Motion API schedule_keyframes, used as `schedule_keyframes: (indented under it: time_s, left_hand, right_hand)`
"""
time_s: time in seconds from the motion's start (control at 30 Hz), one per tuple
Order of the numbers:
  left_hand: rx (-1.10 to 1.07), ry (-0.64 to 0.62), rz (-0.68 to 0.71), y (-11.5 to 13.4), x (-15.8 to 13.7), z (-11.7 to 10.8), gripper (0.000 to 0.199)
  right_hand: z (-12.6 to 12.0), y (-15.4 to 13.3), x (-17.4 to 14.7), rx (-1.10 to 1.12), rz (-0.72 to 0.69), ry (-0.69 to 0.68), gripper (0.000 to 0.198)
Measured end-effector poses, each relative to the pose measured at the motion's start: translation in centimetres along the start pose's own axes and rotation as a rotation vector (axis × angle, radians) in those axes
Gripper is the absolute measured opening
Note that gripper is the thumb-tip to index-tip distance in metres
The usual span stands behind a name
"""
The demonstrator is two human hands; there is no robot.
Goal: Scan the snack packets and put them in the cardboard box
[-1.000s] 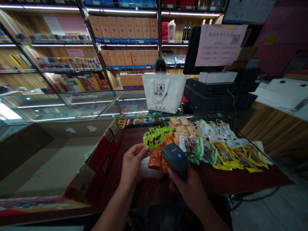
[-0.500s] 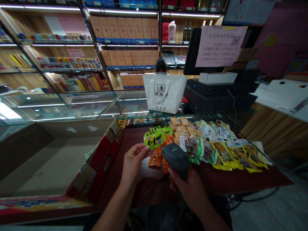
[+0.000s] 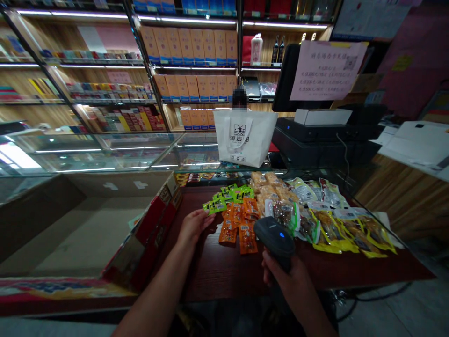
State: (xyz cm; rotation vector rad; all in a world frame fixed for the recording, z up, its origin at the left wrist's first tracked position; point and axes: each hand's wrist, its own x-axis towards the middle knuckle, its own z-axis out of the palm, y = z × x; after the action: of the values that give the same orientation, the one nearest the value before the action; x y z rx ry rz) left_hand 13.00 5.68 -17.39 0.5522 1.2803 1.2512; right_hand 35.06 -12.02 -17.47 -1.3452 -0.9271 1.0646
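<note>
Between the fingertips of my left hand point(image 3: 194, 226) is the edge of a green snack packet point(image 3: 215, 206), at the near left end of several green packets point(image 3: 242, 193). My right hand point(image 3: 286, 276) is wrapped round the handle of a dark barcode scanner point(image 3: 274, 235), which has a blue light lit on top. Orange snack packets point(image 3: 247, 237) lie on the dark red table just left of the scanner's head. Clear packs with green edges point(image 3: 286, 215) lie right behind the scanner.
An open cardboard box point(image 3: 87, 234) stands at the left. Pale packs point(image 3: 270, 189) and yellow-edged pouches point(image 3: 329, 229) lie to the right. Behind are a white tote bag point(image 3: 245, 138), a glass counter point(image 3: 140, 152) and a monitor with a pink notice point(image 3: 328, 70). A person is partly hidden behind the bag.
My left hand has lowered the green packet leftward to the edge of the green pile. The scanner has moved right, away from the orange packets, and its blue light now shows.
</note>
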Motion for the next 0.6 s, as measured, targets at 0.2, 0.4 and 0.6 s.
schedule_keyframes:
  time_s: [0.2,0.4,0.6]
  left_hand:
    - [0.124,-0.065,-0.049,-0.7,1.2,1.1,0.016]
    - [0.342,-0.103,-0.049,-0.6,2.1,1.8,0.011]
    - [0.522,-0.057,0.090,-0.7,-0.1,0.7,0.031]
  right_hand:
    - [-0.2,1.2,-0.5,-0.007,0.051,-0.030,0.050]
    - [-0.1,2.1,-0.4,-0.040,0.048,0.015,0.050]
    - [-0.9,4.3,0.2,-0.040,0.114,-0.040,0.053]
